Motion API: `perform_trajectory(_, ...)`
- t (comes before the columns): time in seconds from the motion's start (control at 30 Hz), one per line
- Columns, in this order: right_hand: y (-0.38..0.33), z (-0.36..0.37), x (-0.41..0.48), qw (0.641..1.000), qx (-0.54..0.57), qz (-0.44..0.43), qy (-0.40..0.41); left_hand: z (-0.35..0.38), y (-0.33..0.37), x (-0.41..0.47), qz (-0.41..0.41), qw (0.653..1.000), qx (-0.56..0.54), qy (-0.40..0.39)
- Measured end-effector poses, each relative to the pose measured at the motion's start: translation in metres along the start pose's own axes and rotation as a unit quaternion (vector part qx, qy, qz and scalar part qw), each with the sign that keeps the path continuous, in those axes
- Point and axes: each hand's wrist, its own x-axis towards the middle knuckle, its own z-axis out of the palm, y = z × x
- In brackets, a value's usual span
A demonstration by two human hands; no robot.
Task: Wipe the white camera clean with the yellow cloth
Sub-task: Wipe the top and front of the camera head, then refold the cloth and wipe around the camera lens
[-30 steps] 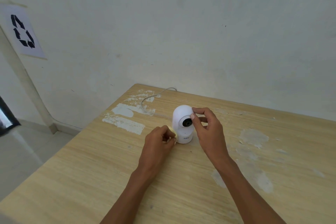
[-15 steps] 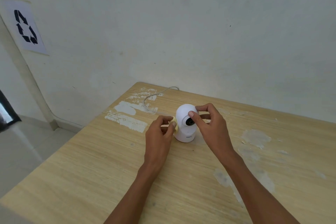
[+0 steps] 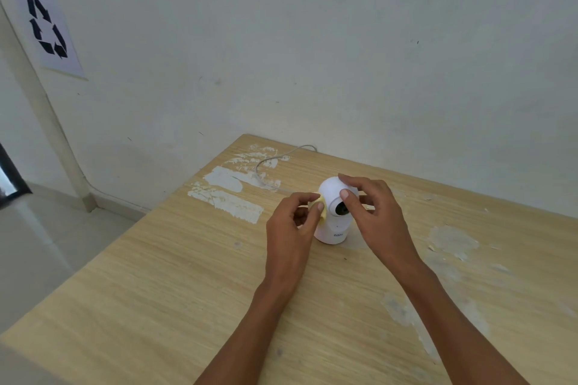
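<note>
A: Camera [image 3: 334, 209], white, sits on a light wood-grain table [image 3: 156, 291] toward its far edge, near a pale wall [image 3: 344, 40]. Tabletop has white scraped patches [image 3: 225, 197] to the camera's left and duller worn spots on the right. Thin grey cable [image 3: 266, 162] curls behind it to the table's back edge. Recycling sign [image 3: 47, 26] on the wall upper left, pale floor [image 3: 31, 244] below.

B: Orientation?

A: Upright, long axis vertical, dome on top, lens facing the wearer and slightly right.

B: Hands?

A: Head view only. Left hand [image 3: 292, 234] comes in from below, its fingers [image 3: 312, 212] pinched shut on a small yellow cloth [image 3: 322, 208], cloth pressed against the camera's left side beside the lens. Right hand [image 3: 375, 216] curls around the dome from the right, thumb on the front just above the lens, index over the top. Both forearms bare, angled inward.
</note>
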Motion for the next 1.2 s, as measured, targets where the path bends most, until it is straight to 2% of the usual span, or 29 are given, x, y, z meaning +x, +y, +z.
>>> perform_trajectory(0.07, -0.001, -0.001, 0.0, 1.0, -0.004, -0.001, 0.001, -0.001, -0.006, 0.001, 0.005, 1.0, 0.016, -0.002)
perform_trajectory(0.2, -0.002, 0.0, -0.001, 1.0, -0.004, -0.004, -0.001, -0.005, -0.014, 0.003, -0.036, 0.999, 0.015, -0.021)
perform_trajectory(0.37, -0.003, -0.001, 0.0, 1.0, -0.005, -0.004, -0.001, -0.003, -0.004, 0.006, -0.011, 1.0, -0.016, -0.007)
perform_trajectory(0.57, -0.004, 0.0, 0.0, 1.0, -0.003, -0.002, -0.003, -0.008, -0.01, 0.006, -0.038, 0.999, -0.008, -0.025)
perform_trajectory(0.77, -0.004, 0.0, 0.001, 1.0, -0.005, 0.0, -0.001, 0.001, 0.002, 0.008, -0.015, 0.999, -0.04, 0.002)
perform_trajectory(1.0, -0.004, 0.0, 0.0, 1.0, 0.002, 0.002, -0.004, -0.009, -0.01, 0.007, -0.067, 0.997, 0.004, -0.032)
perform_trajectory(1.2, -0.002, 0.0, 0.0, 1.0, 0.013, 0.005, -0.002, 0.0, 0.011, 0.025, -0.014, 0.999, -0.035, -0.014)
